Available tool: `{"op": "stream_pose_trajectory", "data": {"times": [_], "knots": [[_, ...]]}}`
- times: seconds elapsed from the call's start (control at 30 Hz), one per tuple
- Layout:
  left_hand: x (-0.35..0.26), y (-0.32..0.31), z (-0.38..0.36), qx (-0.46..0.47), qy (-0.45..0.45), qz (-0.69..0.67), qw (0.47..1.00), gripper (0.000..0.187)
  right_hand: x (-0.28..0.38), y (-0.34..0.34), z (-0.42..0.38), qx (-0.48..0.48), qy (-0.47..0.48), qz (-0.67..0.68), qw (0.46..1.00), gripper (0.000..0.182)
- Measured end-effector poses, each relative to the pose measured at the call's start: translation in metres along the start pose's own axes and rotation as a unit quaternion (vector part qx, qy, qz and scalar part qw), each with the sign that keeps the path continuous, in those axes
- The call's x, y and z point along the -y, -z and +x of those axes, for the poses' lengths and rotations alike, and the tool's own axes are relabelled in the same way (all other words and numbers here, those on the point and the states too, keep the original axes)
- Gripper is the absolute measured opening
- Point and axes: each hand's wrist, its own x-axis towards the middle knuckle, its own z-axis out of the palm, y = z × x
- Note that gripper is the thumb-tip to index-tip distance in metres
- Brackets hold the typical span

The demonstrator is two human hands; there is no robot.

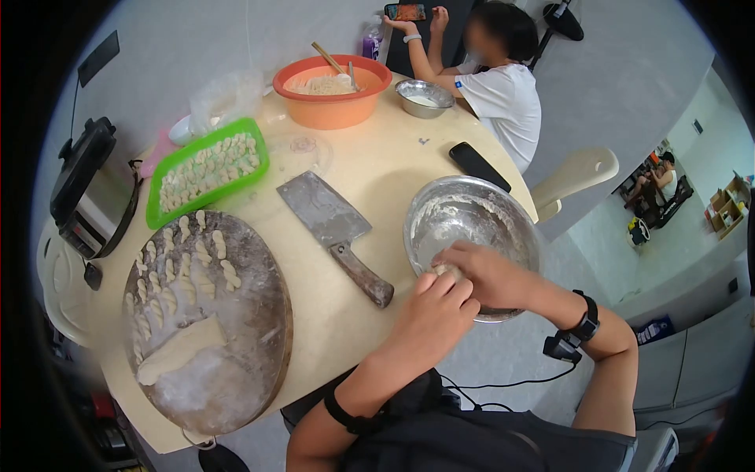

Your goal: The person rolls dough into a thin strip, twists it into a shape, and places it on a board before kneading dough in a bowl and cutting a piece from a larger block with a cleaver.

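Both hands meet over the near part of a steel bowl (511,224) dusted with flour. My left hand (436,315) is closed, its fingers curled against a small lump of dough (448,271). From the other side my right hand (487,275) wraps round the same lump, and most of the dough is hidden between the hands. Left of the bowl lies a cleaver (322,212) with a wooden handle. On a round floured board (263,315) are several twisted dough pieces (185,279) and a flat strip of dough (182,350).
A green tray (255,149) of dough pieces, an orange basin (330,110), a small metal bowl (425,98) and a black phone (480,167) stand on the table (370,165). A cooker (98,189) is at left. A person (503,102) sits behind, holding up a phone.
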Motion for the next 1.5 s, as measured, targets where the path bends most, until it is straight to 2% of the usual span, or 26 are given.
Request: {"op": "stream_pose_trajectory", "data": {"times": [0.07,0.17,0.27,0.37,0.47,0.5,0.57,0.63,0.67,0.7,0.73,0.77,0.87,0.9,0.97,1.03,1.1,1.2,1.27,1.3,1.4,1.5], "knots": [[0.000,0.000,-0.002,-0.003,-0.001,-0.012,1.000,0.007,-0.016,0.005,0.004,-0.022,0.024,0.017,0.999,0.050],[0.004,0.003,-0.003,0.019,-0.004,0.005,1.000,0.003,-0.002,0.033,0.010,0.020,-0.040,0.051,0.998,0.045],[0.006,0.005,0.003,0.041,0.008,0.000,0.999,0.004,0.008,0.061,0.010,0.032,-0.035,0.034,0.998,0.044],[0.002,0.002,0.016,0.087,0.001,0.018,0.996,0.004,0.036,0.109,0.005,-0.086,-0.011,0.084,0.993,0.044],[0.005,-0.004,0.012,0.044,-0.001,-0.021,0.999,0.008,0.096,0.153,-0.019,-0.255,-0.006,0.103,0.962,0.040],[0.005,-0.003,0.011,0.043,0.000,-0.026,0.999,0.008,0.098,0.156,-0.023,-0.329,0.030,0.062,0.942,0.042],[0.004,0.001,0.010,0.039,0.004,-0.037,0.999,0.008,0.091,0.152,-0.028,-0.473,0.087,-0.071,0.874,0.047],[0.004,0.002,0.007,0.040,0.013,-0.035,0.999,0.004,0.052,0.120,-0.024,-0.579,0.129,-0.233,0.771,0.055],[0.004,0.004,0.006,0.040,0.019,-0.034,0.998,0.005,0.028,0.090,-0.025,-0.551,0.133,-0.268,0.779,0.059],[0.002,0.006,0.003,0.048,0.020,-0.023,0.998,0.005,0.007,0.059,-0.027,-0.466,0.120,-0.280,0.830,0.063],[0.001,0.008,0.001,0.056,0.022,-0.010,0.998,0.005,0.012,0.046,-0.030,-0.297,0.109,-0.263,0.911,0.067],[0.001,0.010,0.000,0.063,0.024,0.004,0.998,0.005,0.020,0.046,-0.035,-0.077,0.101,-0.224,0.966,0.067],[0.002,0.013,-0.001,0.062,0.023,-0.009,0.998,0.005,0.049,0.069,-0.036,-0.061,-0.007,-0.158,0.986,0.062],[0.003,0.014,0.000,0.058,0.024,-0.007,0.998,0.005,0.055,0.081,-0.039,-0.239,0.046,-0.285,0.927,0.053],[0.002,0.016,0.001,0.054,0.019,-0.007,0.998,0.005,0.058,0.082,-0.043,-0.446,0.049,-0.107,0.887,0.048],[0.003,0.017,0.002,0.063,0.021,-0.013,0.998,0.005,0.066,0.087,-0.037,-0.423,0.009,-0.088,0.902,0.045],[0.003,0.017,0.001,0.070,0.023,-0.014,0.997,0.006,0.043,0.075,-0.018,-0.218,0.012,-0.156,0.963,0.065],[0.003,0.013,0.001,0.057,0.022,-0.013,0.998,0.006,-0.006,0.034,-0.006,-0.109,-0.005,-0.137,0.985,0.090],[0.003,0.011,0.001,0.031,0.018,-0.018,0.999,0.006,-0.023,0.018,0.001,-0.074,-0.011,-0.194,0.978,0.100],[0.003,0.011,0.000,0.047,0.022,-0.017,0.999,0.007,-0.028,0.012,0.004,-0.058,-0.014,-0.222,0.973,0.105],[0.002,0.015,0.002,0.080,0.029,-0.008,0.996,0.009,-0.035,0.009,0.011,0.003,0.025,-0.121,0.992,0.099],[0.000,0.015,0.002,0.089,0.033,-0.006,0.996,0.010,-0.033,0.004,0.015,0.007,0.056,-0.098,0.994,0.091]]}}
